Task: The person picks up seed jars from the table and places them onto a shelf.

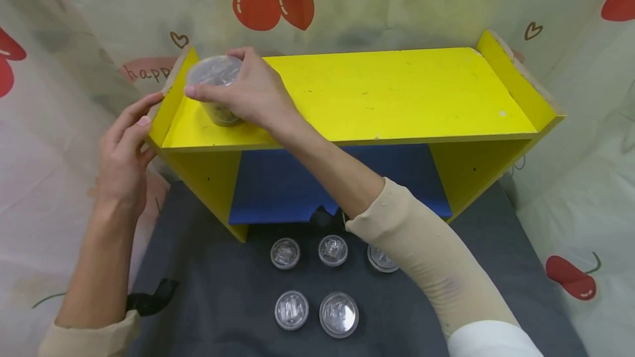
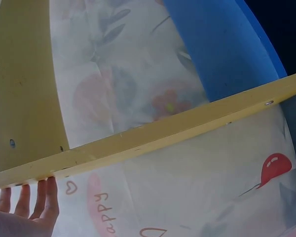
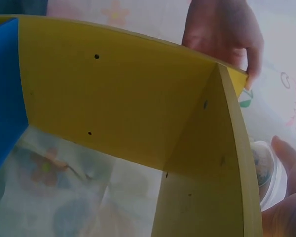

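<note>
At the left end of the yellow shelf unit's top board (image 1: pixel 377 92), my right hand (image 1: pixel 253 90) grips a clear plastic jar (image 1: pixel 218 112) around its lid. The thumb lies on the near side and the fingers curl round the far side. The jar stands upright, its base right at the board, and what is inside is blurred. My left hand (image 1: pixel 124 153) rests its fingertips against the raised left side panel (image 1: pixel 173 98). In the left wrist view several fingers (image 2: pixel 50 202) reach the panel's outer side. The right wrist view shows the jar (image 3: pixel 264 168) beside the board's edge.
Several round clear-lidded containers (image 1: pixel 291 310) stand on the dark grey tabletop (image 1: pixel 208 291) before the unit. Inside the unit is a blue board (image 1: pixel 278 186). A raised panel (image 1: pixel 516 81) closes the right end. Cherry-patterned cloth (image 1: pixel 397 10) hangs behind and at both sides.
</note>
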Demonstrator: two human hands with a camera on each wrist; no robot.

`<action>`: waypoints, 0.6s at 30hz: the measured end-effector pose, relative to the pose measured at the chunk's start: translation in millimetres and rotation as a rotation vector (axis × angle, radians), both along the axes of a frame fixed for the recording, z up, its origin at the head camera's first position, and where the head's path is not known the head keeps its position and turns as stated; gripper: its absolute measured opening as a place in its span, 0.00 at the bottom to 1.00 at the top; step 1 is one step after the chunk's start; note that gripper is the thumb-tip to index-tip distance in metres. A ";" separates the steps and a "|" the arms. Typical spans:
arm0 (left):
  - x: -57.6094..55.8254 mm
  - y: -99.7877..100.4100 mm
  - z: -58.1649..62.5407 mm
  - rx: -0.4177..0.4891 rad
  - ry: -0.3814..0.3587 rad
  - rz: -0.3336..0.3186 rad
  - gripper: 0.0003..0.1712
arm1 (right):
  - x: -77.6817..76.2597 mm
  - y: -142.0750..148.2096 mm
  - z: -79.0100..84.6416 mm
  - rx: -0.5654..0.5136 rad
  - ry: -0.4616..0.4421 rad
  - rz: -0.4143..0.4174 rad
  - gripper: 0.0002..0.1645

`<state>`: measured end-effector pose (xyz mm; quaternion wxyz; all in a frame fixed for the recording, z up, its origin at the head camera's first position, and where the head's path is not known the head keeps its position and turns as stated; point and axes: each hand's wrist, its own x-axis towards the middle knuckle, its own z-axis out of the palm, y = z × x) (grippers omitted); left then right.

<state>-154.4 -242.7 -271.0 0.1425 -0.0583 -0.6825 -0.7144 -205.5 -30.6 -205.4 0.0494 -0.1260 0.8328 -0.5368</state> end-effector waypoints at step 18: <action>2.2 -2.0 -2.9 -0.040 -0.006 0.033 0.22 | 2.4 0.9 -4.8 0.007 0.078 0.007 0.63</action>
